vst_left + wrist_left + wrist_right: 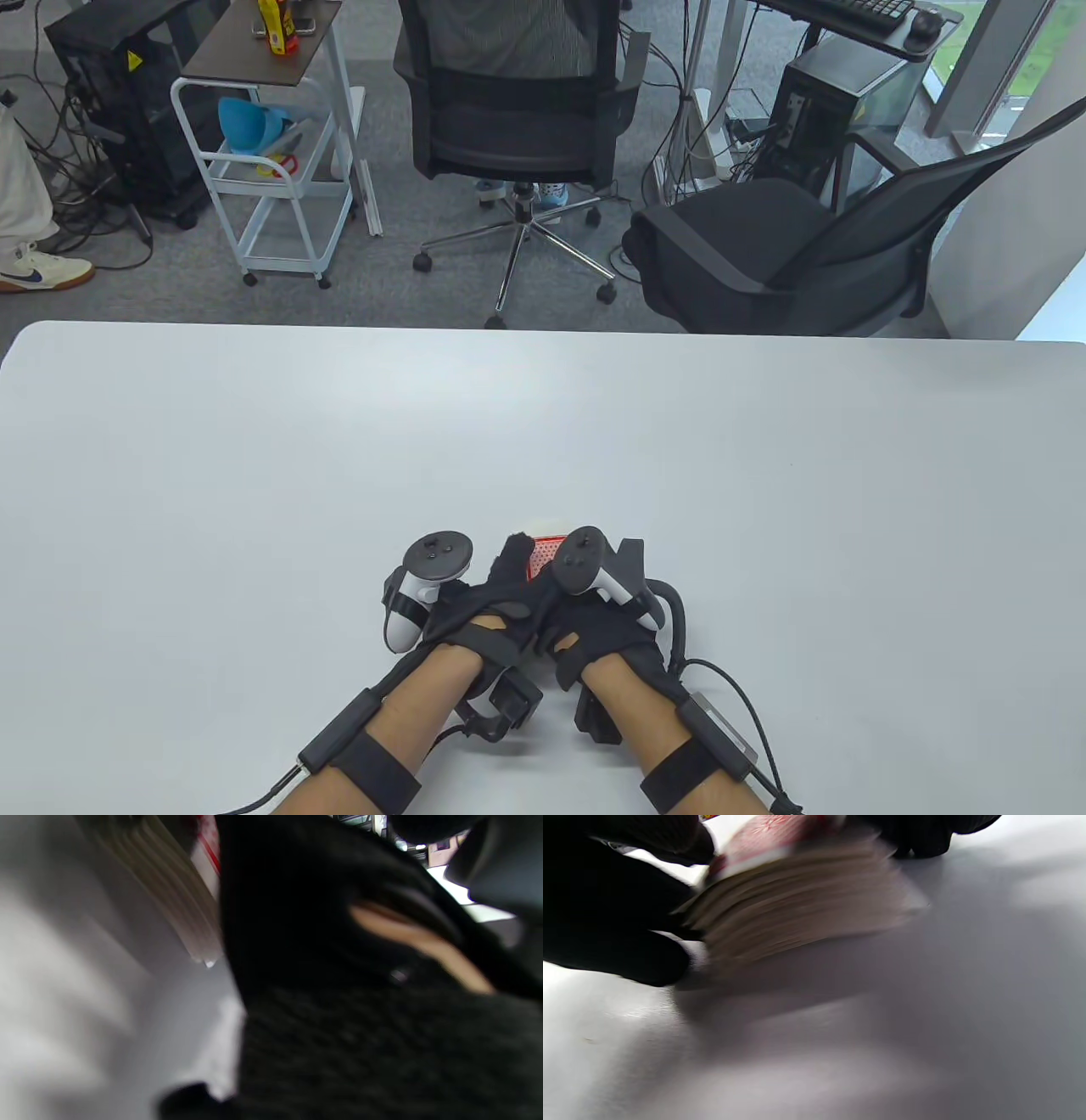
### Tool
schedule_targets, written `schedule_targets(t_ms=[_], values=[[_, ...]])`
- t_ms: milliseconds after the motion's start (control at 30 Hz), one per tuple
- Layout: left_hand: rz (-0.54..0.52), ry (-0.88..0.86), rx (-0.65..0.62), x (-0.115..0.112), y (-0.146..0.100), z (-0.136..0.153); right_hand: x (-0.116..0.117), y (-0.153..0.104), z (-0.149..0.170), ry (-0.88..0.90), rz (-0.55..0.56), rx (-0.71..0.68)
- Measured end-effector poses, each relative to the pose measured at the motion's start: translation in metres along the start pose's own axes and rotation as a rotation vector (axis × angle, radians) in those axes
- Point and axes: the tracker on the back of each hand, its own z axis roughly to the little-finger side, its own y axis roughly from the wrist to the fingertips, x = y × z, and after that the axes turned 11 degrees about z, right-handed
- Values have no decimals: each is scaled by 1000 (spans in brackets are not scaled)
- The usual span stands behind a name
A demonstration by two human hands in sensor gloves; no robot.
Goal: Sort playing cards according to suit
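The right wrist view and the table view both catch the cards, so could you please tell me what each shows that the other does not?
Only the right wrist view shows the deck's stacked edges, held above the table, with gloved fingers at its side. Only the table view shows both the left hand and the right hand together, trackers on their backs, and the office chairs beyond. Both show the red card back and the white table.
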Motion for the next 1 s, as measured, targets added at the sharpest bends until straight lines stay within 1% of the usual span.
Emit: schedule_targets(t_ms=[33, 67, 100, 133, 200, 267, 333, 367, 400, 433, 467, 533, 567, 600, 633, 667, 700, 767, 800, 833, 867, 900, 933, 967, 1000], values=[[16, -22, -8, 0, 0, 0, -1, 1, 1, 9, 17, 8], [20, -3, -23, 1, 1, 1, -3, 3, 5, 30, 55, 32], [29, -8, -31, 2, 1, 3, -3, 5, 7, 57, 68, 51], [46, -51, -41, 2, 1, 4, -2, 8, 11, 105, 73, 93], [61, -60, -53, 3, 0, 4, -3, 15, 19, 172, 51, 137], [62, -48, -53, 3, -2, 4, -4, 20, 26, 281, 26, 168], [77, -32, -52, 1, -3, 2, -4, 25, 34, 425, -5, 190], [80, 1, -51, 1, -3, 2, -3, 28, 36, 564, -46, 192], [79, 13, -52, 1, -4, 1, -4, 27, 36, 606, -64, 197], [76, 25, -52, 3, -5, 1, -8, 29, 37, 577, -34, 148], [94, 12, -65, 4, -6, 2, -10, 30, 39, 571, -18, 127], [157, -69, -113, 7, -10, 3, -18, 27, 43, 686, -25, 96], [146, -70, -135, 12, -16, 0, -26, 23, 44, 760, -8, 73], [122, -58, -150, 14, -20, -1, -29, 22, 45, 772, 0, 61], [65, -41, -167, 20, -28, -4, -36, 18, 45, 826, 21, 21], [10, -29, -186, 24, -35, -6, -41, 13, 44, 926, 20, -17], [-15, -36, -199, 27, -39, -7, -43, 10, 42, 1010, -6, -39], [21, -105, -246, 25, -43, -7, -42, 1, 30, 1179, -115, -84], [49, -155, -311, 22, -43, -6, -41, -4, 23, 1177, -158, -103], [35, -249, -369, 20, -46, -4, -41, -8, 17, 1115, -156, -124], [-4, -308, -379, 19, -48, -3, -42, -11, 14, 1050, -114, -146], [-59, -372, -403, 20, -50, -2, -46, -13, 11, 914, -33, -174], [-71, -357, -415, 22, -52, -2, -48, -12, 10, 833, -20, -218], [-73, -333, -429, 25, -54, -1, -50, -13, 11, 797, -44, -250], [-96, -313, -445, 29, -56, 0, -52, -13, 13, 794, -53, -254]])
